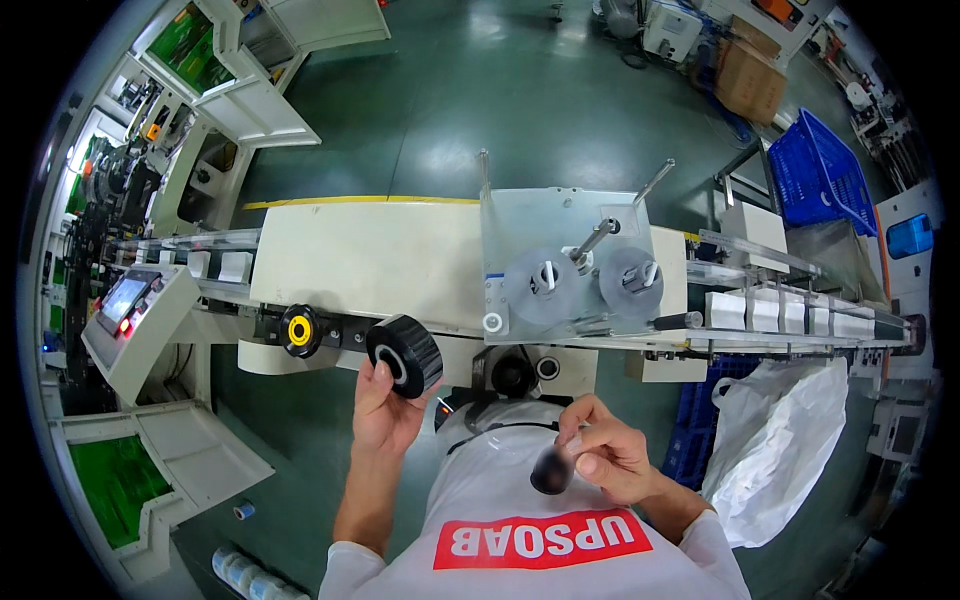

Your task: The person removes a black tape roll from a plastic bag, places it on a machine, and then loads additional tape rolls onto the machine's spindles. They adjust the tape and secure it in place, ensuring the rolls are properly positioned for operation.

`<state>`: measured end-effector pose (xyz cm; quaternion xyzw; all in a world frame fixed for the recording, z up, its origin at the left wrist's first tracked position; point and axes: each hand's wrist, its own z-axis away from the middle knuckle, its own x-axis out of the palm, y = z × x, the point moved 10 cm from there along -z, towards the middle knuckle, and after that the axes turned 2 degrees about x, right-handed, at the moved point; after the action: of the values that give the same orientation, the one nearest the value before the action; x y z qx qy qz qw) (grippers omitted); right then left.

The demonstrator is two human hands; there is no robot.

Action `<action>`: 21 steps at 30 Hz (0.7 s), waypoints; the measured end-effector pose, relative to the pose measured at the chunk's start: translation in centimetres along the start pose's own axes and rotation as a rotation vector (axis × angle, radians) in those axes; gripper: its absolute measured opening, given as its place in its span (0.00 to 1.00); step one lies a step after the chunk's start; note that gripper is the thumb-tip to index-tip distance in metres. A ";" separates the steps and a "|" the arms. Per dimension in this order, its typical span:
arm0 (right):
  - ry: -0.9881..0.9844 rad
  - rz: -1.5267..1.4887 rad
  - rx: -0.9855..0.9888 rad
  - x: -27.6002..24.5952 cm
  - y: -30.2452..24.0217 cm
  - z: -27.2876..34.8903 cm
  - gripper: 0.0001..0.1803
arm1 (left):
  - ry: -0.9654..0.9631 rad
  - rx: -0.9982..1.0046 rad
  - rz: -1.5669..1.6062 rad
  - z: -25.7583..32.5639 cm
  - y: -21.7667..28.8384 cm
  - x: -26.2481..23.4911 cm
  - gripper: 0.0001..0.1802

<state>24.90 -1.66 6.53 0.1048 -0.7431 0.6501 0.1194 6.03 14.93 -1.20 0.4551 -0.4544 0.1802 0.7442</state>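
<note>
Reference landmark: clear plate [530, 215], mounted on the cream bench [370, 260].

Left hand [385, 410]: holding a thick black ring [424, 350] by its near rim, thumb and fingers closed on it. The ring is tilted, its pale-lined bore facing left. In the view it sits just left of the plate's near left corner, apart from it, overlapping the bench's near edge.

Right hand [615, 455]: fingertips drawn narrow, pinching a small dark rounded piece [551, 472]. Location: on the wearer's side of the plate, before the white shirt [490, 480]. The piece is blurred; possibly a knob or cap, kind not certain.

On the plate: two translucent discs [528, 300], side by side, each with a white bar at its hub; upright metal posts rise around them.

Left of the plate: a black wheel with a yellow centre [299, 331]; farther left, a control panel [165, 315] with a lit screen.

Right of the plate: a row of white blocks [763, 312] between rails. Right and beyond: a blue basket [815, 180]. Right and nearer: a white sack [780, 440].
</note>
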 end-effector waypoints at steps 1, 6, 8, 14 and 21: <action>0.020 0.001 -0.003 0.0 0.2 0.0 0.12 | 0.016 0.002 0.011 -0.1 -0.1 -0.2 0.21; 0.095 -0.112 0.043 -0.4 0.8 0.2 0.13 | 0.046 -0.022 0.114 0.0 -1.0 -1.5 0.21; 0.108 -0.115 0.025 -0.5 1.0 0.2 0.13 | 0.085 -0.019 0.199 0.1 -1.4 -2.3 0.20; 0.217 -0.009 -0.112 -1.4 -0.2 -0.4 0.13 | 0.103 -0.076 0.473 0.7 -3.3 -4.4 0.19; 0.233 0.133 -0.252 -0.8 -3.1 -1.9 0.13 | 0.021 -0.271 0.435 1.4 -5.8 0.3 0.17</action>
<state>26.71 -0.19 9.43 -0.0363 -0.8051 0.5659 0.1738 9.46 10.70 -3.68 0.2408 -0.5539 0.2782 0.7469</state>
